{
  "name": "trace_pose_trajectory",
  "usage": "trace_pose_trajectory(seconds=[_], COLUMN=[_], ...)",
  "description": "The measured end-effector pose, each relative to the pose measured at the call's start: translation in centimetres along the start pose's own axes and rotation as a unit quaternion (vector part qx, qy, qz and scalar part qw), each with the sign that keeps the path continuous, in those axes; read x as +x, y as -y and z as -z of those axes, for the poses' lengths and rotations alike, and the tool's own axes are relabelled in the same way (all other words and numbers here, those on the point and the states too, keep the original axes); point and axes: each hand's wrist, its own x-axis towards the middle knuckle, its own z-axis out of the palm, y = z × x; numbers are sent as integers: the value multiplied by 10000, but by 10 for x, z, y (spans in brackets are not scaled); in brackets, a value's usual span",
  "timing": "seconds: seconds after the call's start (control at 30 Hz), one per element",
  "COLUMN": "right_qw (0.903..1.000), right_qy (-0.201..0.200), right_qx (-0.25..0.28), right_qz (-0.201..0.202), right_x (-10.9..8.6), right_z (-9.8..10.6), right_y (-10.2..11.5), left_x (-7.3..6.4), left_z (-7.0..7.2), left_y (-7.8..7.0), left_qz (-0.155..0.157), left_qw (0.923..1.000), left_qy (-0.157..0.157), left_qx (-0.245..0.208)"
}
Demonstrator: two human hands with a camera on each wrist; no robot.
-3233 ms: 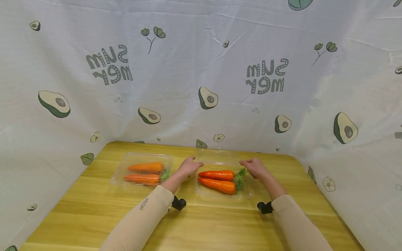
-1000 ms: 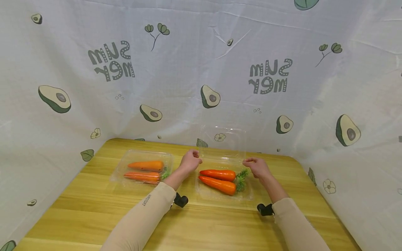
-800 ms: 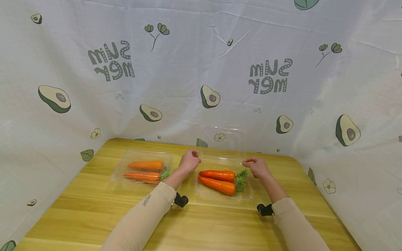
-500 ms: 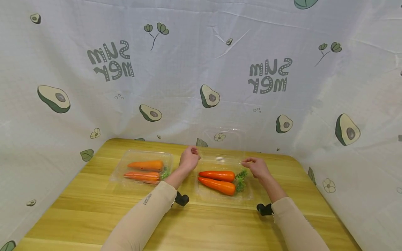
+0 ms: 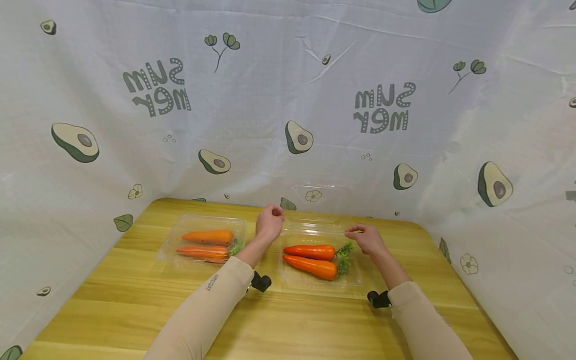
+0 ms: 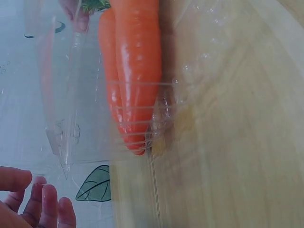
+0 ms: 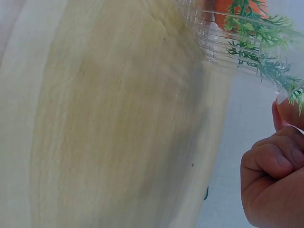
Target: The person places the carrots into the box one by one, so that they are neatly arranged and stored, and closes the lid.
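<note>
Two orange carrots with green tops lie side by side in the base of a clear plastic clamshell box. Its lid stands raised at the back, hard to see against the cloth. At the lid's left edge is my left hand. The left wrist view shows its thumb and curled fingers about that thin edge; the exact contact is faint. By the box's rear right corner, my right hand pinches the plastic rim between thumb and forefinger, other fingers curled in the right wrist view.
To the left, a second clear clamshell box with its lid down holds orange carrots. Both boxes are on a wooden table. A white cloth printed with avocados hangs behind and at both sides.
Since 3.2 seconds ago the lid has risen at the back. Over the last second my left hand has moved up along its left side and its tilt has shifted. The right hand has stayed put.
</note>
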Motion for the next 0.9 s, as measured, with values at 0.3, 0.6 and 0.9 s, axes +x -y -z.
trace_pose_trajectory(seconds=[0.3, 0.6, 0.9], right_qw=[10000, 9994, 9990], right_qy=[52, -94, -226], right_qx=[-61, -150, -25], right_qz=[46, 306, 385], right_x=[0, -10, -19], right_z=[5, 13, 20], right_y=[2, 11, 17], left_x=[-2, -7, -11], left_z=[3, 5, 9], left_y=[0, 3, 3], left_qz=[-58, -194, -235], left_qw=[10000, 9998, 9995], left_qy=[2, -7, -16], left_qx=[39, 102, 194])
